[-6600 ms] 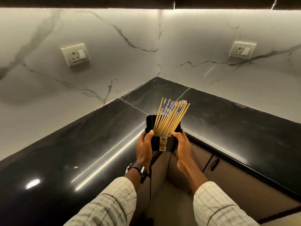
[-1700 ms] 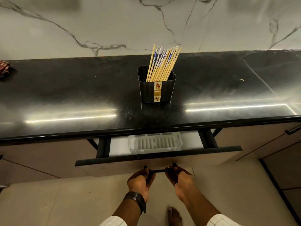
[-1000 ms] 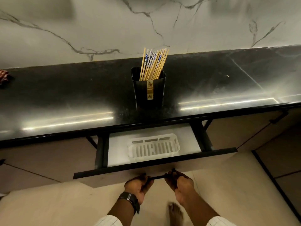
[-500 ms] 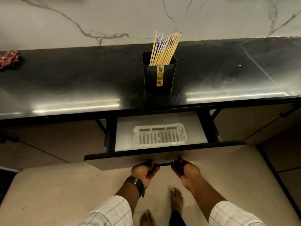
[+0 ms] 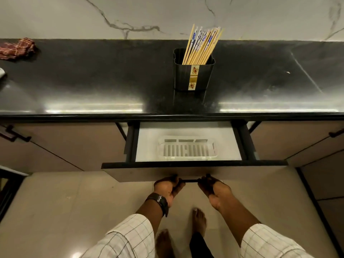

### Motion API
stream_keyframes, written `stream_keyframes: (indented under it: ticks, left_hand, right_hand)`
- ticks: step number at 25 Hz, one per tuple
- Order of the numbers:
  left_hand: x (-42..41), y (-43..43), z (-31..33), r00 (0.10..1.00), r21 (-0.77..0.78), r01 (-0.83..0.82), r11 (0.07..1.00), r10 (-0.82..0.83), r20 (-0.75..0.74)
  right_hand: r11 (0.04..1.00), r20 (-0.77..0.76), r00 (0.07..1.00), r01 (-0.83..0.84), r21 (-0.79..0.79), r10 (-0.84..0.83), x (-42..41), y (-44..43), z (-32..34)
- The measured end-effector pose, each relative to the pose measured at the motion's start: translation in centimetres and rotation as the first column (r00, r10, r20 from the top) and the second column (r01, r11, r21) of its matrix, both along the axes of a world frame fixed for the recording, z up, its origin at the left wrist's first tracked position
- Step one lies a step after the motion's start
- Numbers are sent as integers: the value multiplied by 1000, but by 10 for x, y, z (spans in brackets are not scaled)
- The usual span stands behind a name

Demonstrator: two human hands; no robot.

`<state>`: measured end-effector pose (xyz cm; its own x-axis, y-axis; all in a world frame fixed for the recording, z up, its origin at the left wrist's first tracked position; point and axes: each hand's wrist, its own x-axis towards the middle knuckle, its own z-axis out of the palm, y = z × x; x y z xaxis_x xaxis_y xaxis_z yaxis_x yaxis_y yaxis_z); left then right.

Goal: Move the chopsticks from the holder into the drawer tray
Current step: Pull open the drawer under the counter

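Slotted white tray (image 5: 186,138), slender tan chopsticks (image 5: 202,46), black holder (image 5: 183,77)

Black holder (image 5: 193,75), tan chopsticks (image 5: 202,47), white tray (image 5: 188,148)

Veined marble wall (image 5: 55,15), black countertop (image 5: 93,75) (light-streaked), beige cabinets (image 5: 65,146), tiled floor (image 5: 74,202)
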<state>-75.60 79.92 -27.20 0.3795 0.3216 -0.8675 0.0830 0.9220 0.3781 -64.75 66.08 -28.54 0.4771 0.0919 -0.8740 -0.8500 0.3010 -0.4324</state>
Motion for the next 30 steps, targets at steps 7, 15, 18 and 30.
stream_keyframes:
  ticks: [7,15,18,30]
  left_hand:
    - [-4,-6,6,1000,20,9,1000,-9,-12]
    - [-4,-7,25,917,235,386,892,-344,-200]
    - [-13,-5,40,747,346,665,662,-584,-318]
    - [96,61,158,747,716,564,411,-623,-232]
  right_hand:
    - [998,-31,998,-58,11,59,-3,-8,7]
    - [889,39,936,-319,-327,350,-2,-21,13]
    - [738,45,821,-485,-469,569,6,-26,33]
    - [359,323,204,-754,-550,924,122,58,195]
